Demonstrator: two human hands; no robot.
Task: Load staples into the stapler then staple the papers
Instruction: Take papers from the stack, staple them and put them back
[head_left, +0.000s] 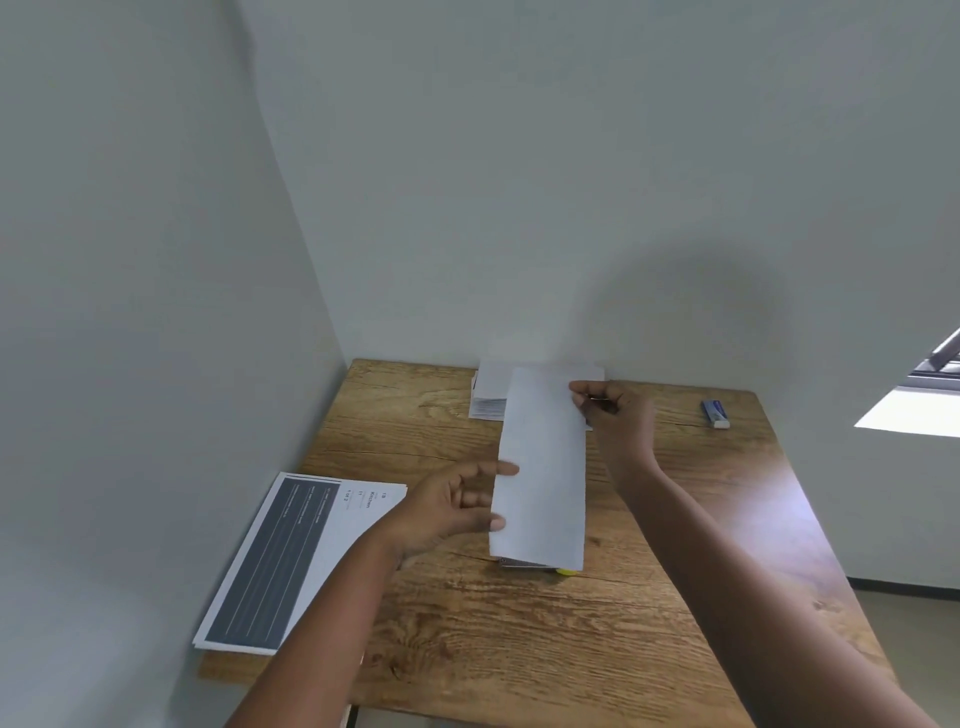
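A narrow white set of papers (540, 467) is held above the wooden table (519, 649), blank side up. My left hand (452, 512) grips its left edge near the bottom, thumb on top. My right hand (613, 415) pinches its upper right corner. Under the papers' lower end a small part of the stapler (535, 566) shows, grey with a yellow tip; most of it is hidden. A blue and white staple box (715, 413) lies at the table's far right.
A stack of white papers (488, 395) lies at the back by the wall. A stack of printed sheets with a dark panel (280, 566) lies at the left edge, overhanging slightly. Walls close off the left and back sides.
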